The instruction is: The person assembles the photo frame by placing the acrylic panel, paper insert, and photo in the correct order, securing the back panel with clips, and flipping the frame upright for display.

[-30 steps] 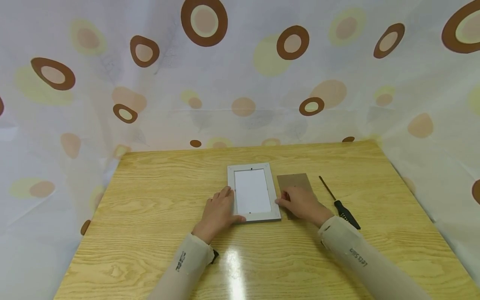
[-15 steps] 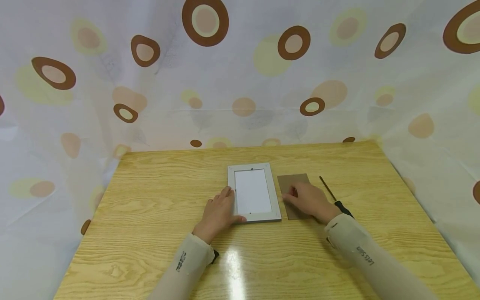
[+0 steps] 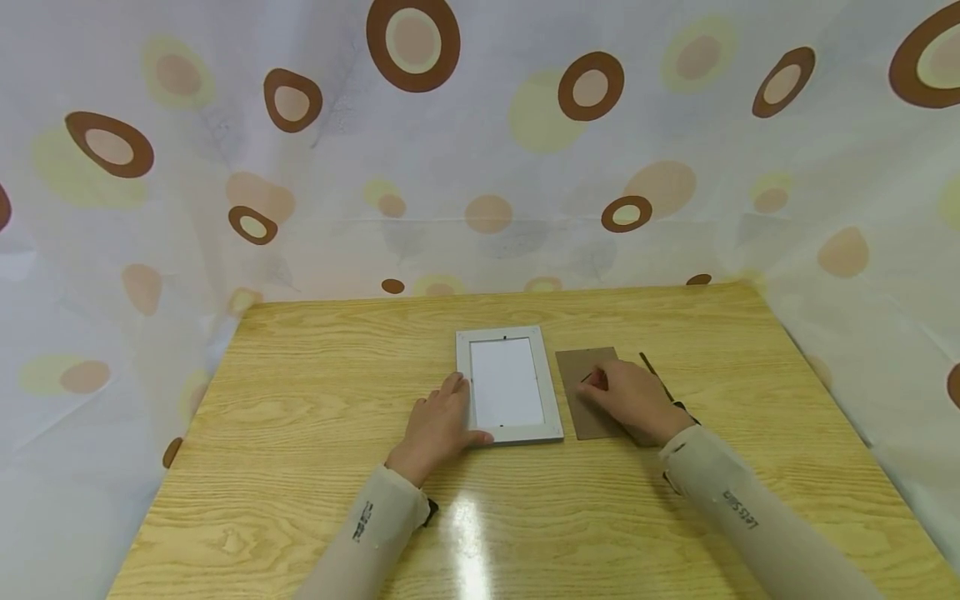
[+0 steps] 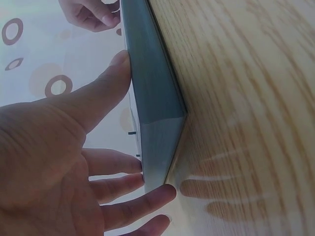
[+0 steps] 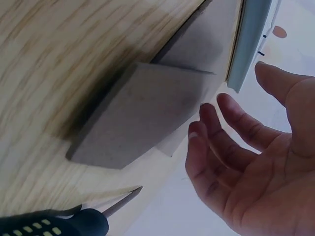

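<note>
Shifted right since half a second ago is the right hand, a little farther from the picture frame and over the brown board; the left hand has stayed put. From the head, the frame lies flat on the counter, white panel showing, with the board just beside it and a screwdriver beyond. On the left wrist, thumb and fingers spread around a near corner, touching its edges; steady, light pressure there should keep the frame from sliding. On the right wrist, fingers curve loosely with the thumb well apart, seemingly holding nothing, though contact with the flap is hard to judge. Lifting them clear would avoid dragging the board.
</note>
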Demonstrator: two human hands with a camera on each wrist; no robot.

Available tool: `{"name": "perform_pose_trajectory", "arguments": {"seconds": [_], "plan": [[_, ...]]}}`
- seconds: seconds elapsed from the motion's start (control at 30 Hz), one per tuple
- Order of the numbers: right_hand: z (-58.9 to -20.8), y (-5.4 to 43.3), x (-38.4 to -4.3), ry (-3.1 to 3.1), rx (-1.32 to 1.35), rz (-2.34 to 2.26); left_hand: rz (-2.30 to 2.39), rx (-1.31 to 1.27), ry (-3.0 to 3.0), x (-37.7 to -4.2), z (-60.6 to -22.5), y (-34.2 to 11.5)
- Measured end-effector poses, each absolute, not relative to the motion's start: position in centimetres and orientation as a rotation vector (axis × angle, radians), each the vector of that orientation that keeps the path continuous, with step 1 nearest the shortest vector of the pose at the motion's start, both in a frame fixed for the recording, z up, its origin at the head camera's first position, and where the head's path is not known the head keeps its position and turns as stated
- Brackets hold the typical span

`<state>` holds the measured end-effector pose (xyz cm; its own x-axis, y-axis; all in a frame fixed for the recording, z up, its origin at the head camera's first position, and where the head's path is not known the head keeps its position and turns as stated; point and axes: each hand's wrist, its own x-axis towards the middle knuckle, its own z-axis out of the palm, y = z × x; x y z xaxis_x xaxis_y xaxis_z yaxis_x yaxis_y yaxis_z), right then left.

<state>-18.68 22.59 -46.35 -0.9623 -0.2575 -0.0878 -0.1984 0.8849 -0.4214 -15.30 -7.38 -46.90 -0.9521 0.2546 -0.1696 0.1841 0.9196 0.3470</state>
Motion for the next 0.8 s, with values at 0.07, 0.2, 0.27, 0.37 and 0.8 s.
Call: {"name": "perform_pose_trajectory", "arguments": {"seconds": [0.07, 0.2, 0.27, 0.37, 0.8], "plan": [[-46.2, 22.7, -18.6, 2.910, -0.350, -0.620, 0.487, 0.331, 2.862, -15.3, -46.9, -7.4], [-46.3, 23.0, -18.6, 2.906, -0.345, -0.599, 0.481, 0.334, 2.862, -15.3, -46.9, -7.4], [-46.5, 23.1, -18.6, 2.913, -0.343, -0.580, 0.479, 0.334, 2.864, -15.3, -46.9, -7.4], [-46.8, 23.4, -18.7, 2.920, -0.331, -0.547, 0.474, 0.339, 2.872, -15.3, -46.9, -7.4], [-47.0, 24.5, -18.6, 2.880, -0.277, -0.424, 0.470, 0.340, 2.867, -15.5, -46.9, -7.4]]}}
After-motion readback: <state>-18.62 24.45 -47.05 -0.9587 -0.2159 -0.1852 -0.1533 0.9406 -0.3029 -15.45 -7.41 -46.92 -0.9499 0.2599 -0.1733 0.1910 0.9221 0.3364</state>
